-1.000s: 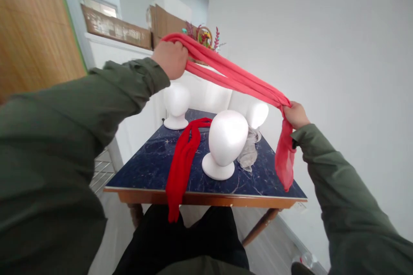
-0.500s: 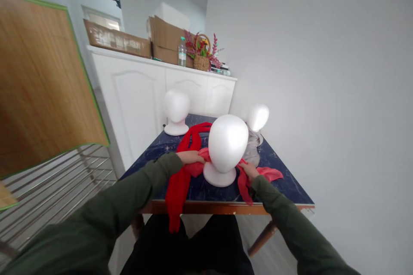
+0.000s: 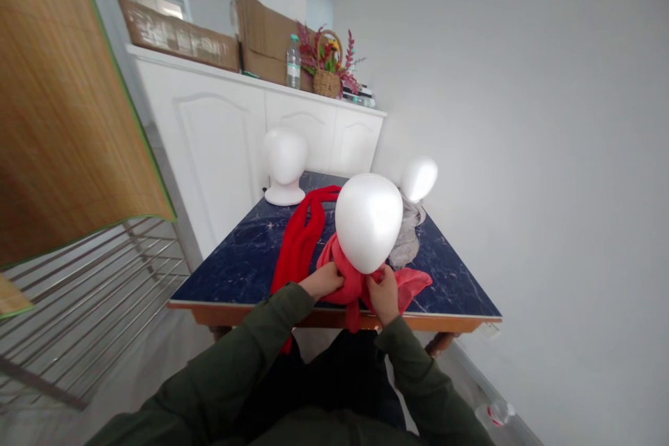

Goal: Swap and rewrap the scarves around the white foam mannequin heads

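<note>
A white foam mannequin head (image 3: 368, 221) stands near the table's front edge. Around its neck lies a coral-pink scarf (image 3: 354, 286), gathered at the front, with one end spread out to the right. My left hand (image 3: 325, 281) is closed on the scarf at the left of the neck. Close by, my right hand (image 3: 384, 294) pinches the scarf just right of the neck's front. The head's base is hidden by cloth and hands. A bright red scarf (image 3: 302, 237) lies to the left, partly hanging over the front edge.
Another foam head (image 3: 285, 160) stands at the table's back left. A third foam head (image 3: 419, 180) wears a grey scarf (image 3: 405, 244) at the right. The blue marbled table (image 3: 230, 268) borders a wall. Left is a metal rack (image 3: 99, 293); behind, a white cabinet (image 3: 219, 132).
Both hands have come together at the front of the foam head, bringing the coral-pink scarf around its neck. The camera view has shifted slightly.
</note>
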Demonstrator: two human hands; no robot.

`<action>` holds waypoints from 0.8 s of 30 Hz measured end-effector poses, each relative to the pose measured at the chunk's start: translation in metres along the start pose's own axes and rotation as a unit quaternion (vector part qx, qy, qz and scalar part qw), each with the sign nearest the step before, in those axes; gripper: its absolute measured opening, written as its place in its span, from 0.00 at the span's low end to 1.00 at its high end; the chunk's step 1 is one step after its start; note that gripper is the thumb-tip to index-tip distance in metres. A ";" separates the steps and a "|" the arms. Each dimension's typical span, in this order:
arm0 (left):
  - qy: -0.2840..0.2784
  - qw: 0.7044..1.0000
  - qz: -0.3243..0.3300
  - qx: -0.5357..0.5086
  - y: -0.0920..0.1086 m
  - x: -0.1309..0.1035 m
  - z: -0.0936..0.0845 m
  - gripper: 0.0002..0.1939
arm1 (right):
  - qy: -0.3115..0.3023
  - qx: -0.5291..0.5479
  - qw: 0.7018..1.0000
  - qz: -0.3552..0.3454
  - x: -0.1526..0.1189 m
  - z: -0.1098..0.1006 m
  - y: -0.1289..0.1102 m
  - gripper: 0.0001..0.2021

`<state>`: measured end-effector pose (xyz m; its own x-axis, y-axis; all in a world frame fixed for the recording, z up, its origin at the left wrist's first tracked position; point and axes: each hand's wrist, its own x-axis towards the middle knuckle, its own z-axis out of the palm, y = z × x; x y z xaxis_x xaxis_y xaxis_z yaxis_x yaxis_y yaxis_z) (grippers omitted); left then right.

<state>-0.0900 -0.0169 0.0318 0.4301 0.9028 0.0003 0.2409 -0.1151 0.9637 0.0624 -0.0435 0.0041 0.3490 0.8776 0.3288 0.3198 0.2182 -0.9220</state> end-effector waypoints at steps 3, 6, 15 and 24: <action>-0.003 0.998 0.050 0.025 0.000 0.002 0.006 0.20 | -0.016 0.065 0.997 0.046 -0.002 0.001 -0.006 0.13; -0.027 0.994 0.079 0.072 -0.003 0.003 0.013 0.17 | -0.072 0.259 0.953 0.138 -0.010 0.006 -0.012 0.14; -0.001 0.993 0.107 0.051 -0.004 0.004 0.023 0.13 | -0.047 0.043 0.997 0.048 -0.030 0.010 -0.019 0.19; -0.039 0.972 -0.056 -0.224 0.002 -0.003 0.010 0.09 | -0.148 -0.160 0.974 -0.056 -0.006 -0.018 -0.016 0.08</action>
<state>-0.0821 -0.0234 0.0314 0.4915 0.8632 -0.1154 -0.1050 0.1903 0.9761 0.0715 -0.0601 0.0202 0.0416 0.9513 0.3054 0.6162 0.2161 -0.7573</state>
